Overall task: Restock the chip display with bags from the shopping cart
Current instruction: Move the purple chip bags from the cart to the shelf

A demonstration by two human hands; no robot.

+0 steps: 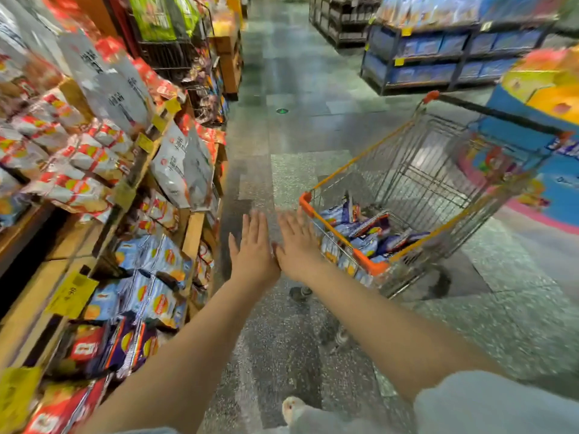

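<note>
Bare left hand (255,252) and right hand (297,247), fingers straight, empty, beside wire cart (416,183) of crinkly bags (366,228).

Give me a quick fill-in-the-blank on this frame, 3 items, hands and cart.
1. Both hands, left and right, hold ____.
2. The blue chip bags waiting to be shelved lie inside the ____.
3. From the person's view, the chip display stands on the ____ side of the aisle.

Missing words: nothing; shopping cart; left
</note>
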